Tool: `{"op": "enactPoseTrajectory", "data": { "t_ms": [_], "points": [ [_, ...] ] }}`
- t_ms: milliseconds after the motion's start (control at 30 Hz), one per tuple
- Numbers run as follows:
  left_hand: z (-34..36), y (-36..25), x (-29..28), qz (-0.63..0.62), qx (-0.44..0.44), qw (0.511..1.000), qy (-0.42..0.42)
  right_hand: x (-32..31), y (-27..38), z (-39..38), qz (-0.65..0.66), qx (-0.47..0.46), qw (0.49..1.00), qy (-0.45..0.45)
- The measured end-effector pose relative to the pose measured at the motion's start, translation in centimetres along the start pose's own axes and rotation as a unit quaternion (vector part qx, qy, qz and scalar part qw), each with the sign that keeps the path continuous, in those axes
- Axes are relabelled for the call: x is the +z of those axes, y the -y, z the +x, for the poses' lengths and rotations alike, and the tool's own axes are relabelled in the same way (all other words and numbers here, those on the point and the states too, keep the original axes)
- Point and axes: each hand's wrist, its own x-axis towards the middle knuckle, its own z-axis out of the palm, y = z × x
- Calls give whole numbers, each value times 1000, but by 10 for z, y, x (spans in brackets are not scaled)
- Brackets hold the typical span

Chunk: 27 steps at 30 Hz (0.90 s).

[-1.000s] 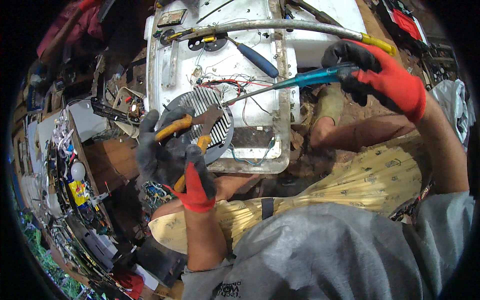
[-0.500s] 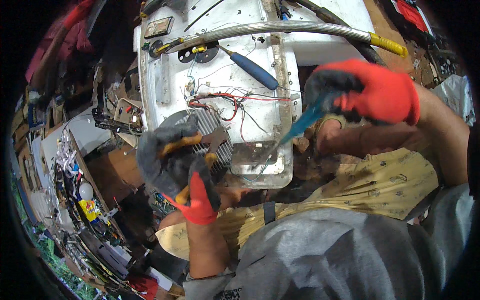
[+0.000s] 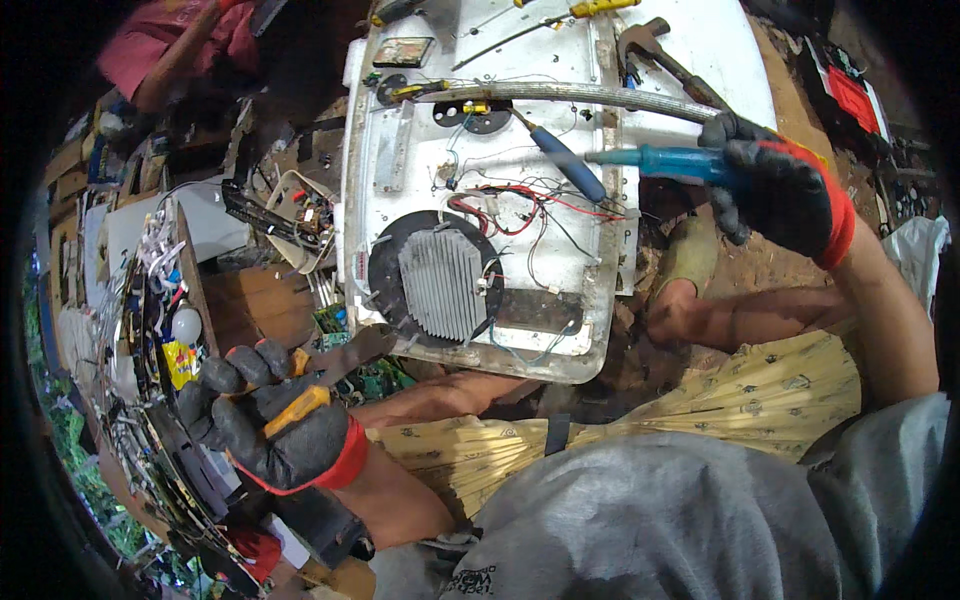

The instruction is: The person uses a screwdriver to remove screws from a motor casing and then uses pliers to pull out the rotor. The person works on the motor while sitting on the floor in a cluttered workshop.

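Observation:
My left hand, in a black-and-red glove, grips orange-handled pliers low at the left, their head by the lower left corner of a white panel. A round black plate with a finned metal heat sink lies on that panel, among red and black wires. My right hand, gloved alike, holds a teal-handled screwdriver level over the panel's right edge. Just beyond its tip lies a blue-handled screwdriver.
A braided metal hose, a hammer and yellow-handled tools lie at the back. A co-worker's arm shows upper left. Piled electronic scrap fills the left; a red item sits far right. My bare legs flank the panel.
My left hand and pliers have moved off the heat sink toward lower left, uncovering it. My right hand has lifted back up from the panel's lower right, turning the screwdriver level.

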Motion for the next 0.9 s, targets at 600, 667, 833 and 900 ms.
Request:
{"op": "enactPoseTrajectory", "data": {
  "t_ms": [600,667,833,900],
  "points": [
    [-57,49,23,145,-116,969,-166,191,-160,73,-62,64,983,-159],
    [-57,48,23,154,-120,965,-174,204,-165,75,-117,45,972,-196],
    [-62,65,13,125,-196,964,-132,210,-162,80,-94,55,972,-208],
    [-64,78,11,106,-174,970,-134,218,-148,71,-111,39,973,-198]
  ]
}}
